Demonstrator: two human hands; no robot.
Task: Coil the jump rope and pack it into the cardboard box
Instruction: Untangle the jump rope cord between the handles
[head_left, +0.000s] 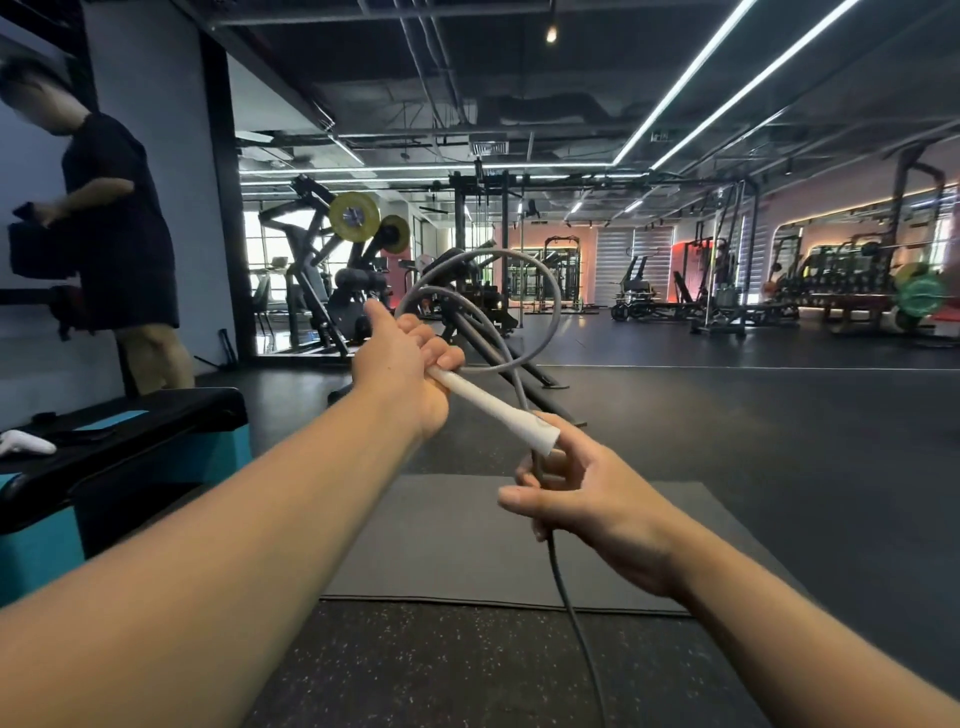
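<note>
Coiling underway: left hand (402, 364) grips the white handle (496, 405) and grey loops above the mat (441, 540); right hand (587, 499) pinches the trailing rope (563, 587), probably feeding another loop next; no box visible

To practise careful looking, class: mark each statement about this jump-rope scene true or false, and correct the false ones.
1. The left hand grips one end of the white handle. True.
2. The grey rope lies flat on the floor, uncoiled. False: loops of it stand in the air above the left hand.
3. The right hand holds the rope near the handle's other end. True.
4. A cardboard box sits on the dark mat. False: no box shows in this view.
5. A white object lies on the black bench top at left. True.
</note>
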